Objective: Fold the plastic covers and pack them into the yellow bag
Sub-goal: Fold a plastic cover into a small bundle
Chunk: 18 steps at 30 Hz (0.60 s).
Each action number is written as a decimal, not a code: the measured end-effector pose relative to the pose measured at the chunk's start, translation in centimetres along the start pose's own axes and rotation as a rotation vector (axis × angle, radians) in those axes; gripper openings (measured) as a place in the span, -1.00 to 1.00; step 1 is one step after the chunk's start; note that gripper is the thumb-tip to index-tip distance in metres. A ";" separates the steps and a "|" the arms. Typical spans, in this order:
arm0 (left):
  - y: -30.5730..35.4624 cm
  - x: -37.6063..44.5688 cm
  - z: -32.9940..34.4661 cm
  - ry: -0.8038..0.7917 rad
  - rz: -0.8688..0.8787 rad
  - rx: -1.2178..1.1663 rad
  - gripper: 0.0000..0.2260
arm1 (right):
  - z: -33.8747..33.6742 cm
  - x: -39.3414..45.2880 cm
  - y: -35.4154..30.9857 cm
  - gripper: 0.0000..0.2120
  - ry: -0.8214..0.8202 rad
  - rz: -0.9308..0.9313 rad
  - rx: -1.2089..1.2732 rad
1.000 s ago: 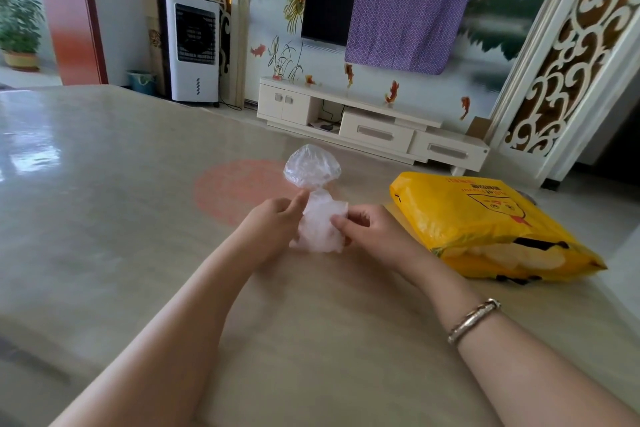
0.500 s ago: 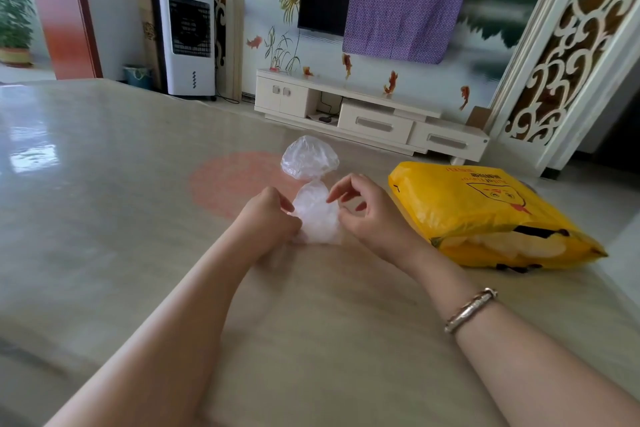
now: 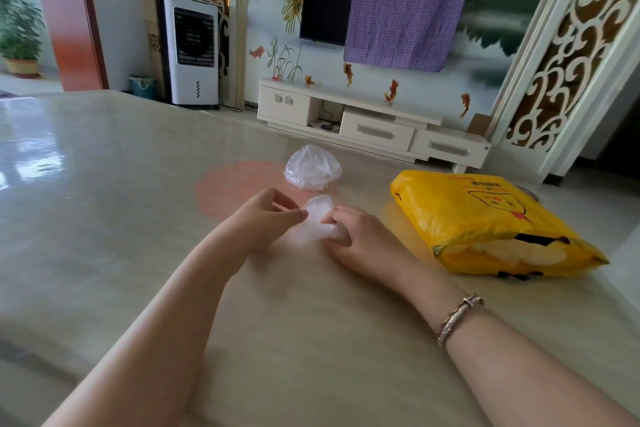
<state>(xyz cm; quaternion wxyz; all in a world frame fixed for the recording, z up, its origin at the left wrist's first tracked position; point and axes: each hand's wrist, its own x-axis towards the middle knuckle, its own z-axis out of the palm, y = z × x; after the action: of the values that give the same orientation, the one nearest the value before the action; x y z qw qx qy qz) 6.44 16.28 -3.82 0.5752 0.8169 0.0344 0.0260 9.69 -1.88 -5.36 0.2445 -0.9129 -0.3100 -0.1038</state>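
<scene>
A small clear plastic cover [image 3: 318,218] lies folded on the table between my hands. My left hand [image 3: 266,215] pinches its left edge with thumb and fingertips. My right hand [image 3: 360,236] curls over its right side and holds it down against the table. A second plastic cover [image 3: 312,167], puffed up and unfolded, sits just beyond them. The yellow bag [image 3: 485,222] lies flat to the right of my right hand, its opening toward me with pale contents showing inside.
The glossy beige table [image 3: 138,218] has a round pink mark [image 3: 235,187] under the covers. Beyond the table's far edge stand a white TV cabinet [image 3: 374,121] and a white air cooler [image 3: 190,48].
The cover between my hands has been folded smaller. My right hand came down from a raised, open pose and now presses on the cover. The view has shifted slightly.
</scene>
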 end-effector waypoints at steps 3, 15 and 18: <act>0.2 -0.4 -0.3 -0.107 0.088 0.103 -0.67 | -0.2 -0.2 0.3 -0.89 0.008 0.057 0.109; -0.2 0.6 1.7 0.064 0.073 0.136 -0.90 | -0.5 0.6 0.6 -0.84 0.096 0.387 0.524; 0.0 0.8 2.2 0.103 0.046 0.167 -0.85 | 0.1 1.0 0.6 -0.79 0.148 0.467 0.470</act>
<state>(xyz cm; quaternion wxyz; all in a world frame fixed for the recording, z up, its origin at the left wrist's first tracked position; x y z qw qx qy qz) 7.40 14.31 -4.55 0.5021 0.8600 0.0473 0.0781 10.87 -1.75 -5.38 0.4871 -0.8680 -0.0894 -0.0367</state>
